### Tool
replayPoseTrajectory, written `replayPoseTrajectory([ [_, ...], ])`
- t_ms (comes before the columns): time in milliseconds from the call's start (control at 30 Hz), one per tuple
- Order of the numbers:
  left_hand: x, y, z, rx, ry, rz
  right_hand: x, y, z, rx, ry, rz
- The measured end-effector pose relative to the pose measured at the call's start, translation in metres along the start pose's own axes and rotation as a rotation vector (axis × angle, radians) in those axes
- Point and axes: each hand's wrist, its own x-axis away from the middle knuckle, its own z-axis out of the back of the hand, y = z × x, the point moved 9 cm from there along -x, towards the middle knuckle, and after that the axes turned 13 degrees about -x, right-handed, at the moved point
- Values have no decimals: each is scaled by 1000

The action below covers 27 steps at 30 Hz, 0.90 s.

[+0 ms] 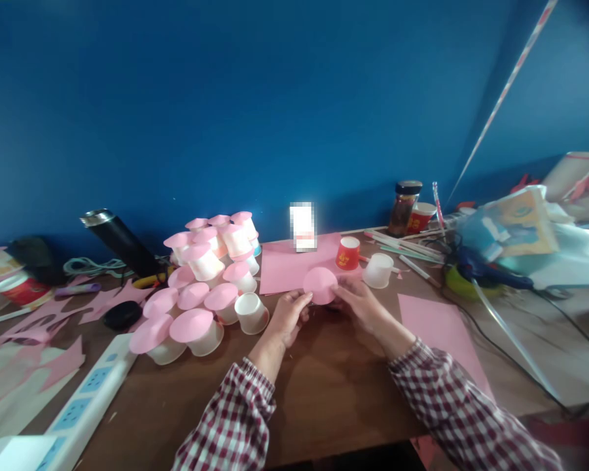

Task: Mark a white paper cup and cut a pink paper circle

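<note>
- At the far left, around nine o'clock from the hands, a white power strip (pixel 81 409) lies along the table (pixel 324 386) edge, with pink paper scraps (pixel 44 320) beyond it.
- Toward ten o'clock, a black flask (pixel 120 243) lies tilted against the blue wall, its metal cap pointing left.
- Between ten and eleven o'clock, a heap of white cups topped with pink discs (pixel 201 288) sits piled, and one bare white cup (pixel 251 313) lies on its side just beside the left hand.
- Left hand (pixel 287 317) has its fingers pinched on the left edge of a pink disc (pixel 320 285), held just above the table at centre.
- Right hand (pixel 360 302) grips the same disc from its right side, fingers closed on the rim; whether a cup sits under the disc I cannot tell.
- At twelve o'clock, a pink sheet (pixel 287 268) lies flat behind the disc.
- At one o'clock, a red cup (pixel 348 252) and another white cup (pixel 377 270) stand upside down, close together.
- At two o'clock, a dark jar (pixel 405 208) stands near the wall.
- At three o'clock, a second pink sheet (pixel 442 333) lies beside the right sleeve.
</note>
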Motion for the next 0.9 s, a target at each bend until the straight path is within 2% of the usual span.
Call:
replayPoseTrajectory([
  [233,4,-4,9,-122,114,-73,3,-4,-3,132,-34,35],
  [433,5,0,20,-273,237,-164,2,1,-3,162,-50,-1],
  [900,5,-7,10,-121,169,-99,1,9,-2,64,-9,-28],
])
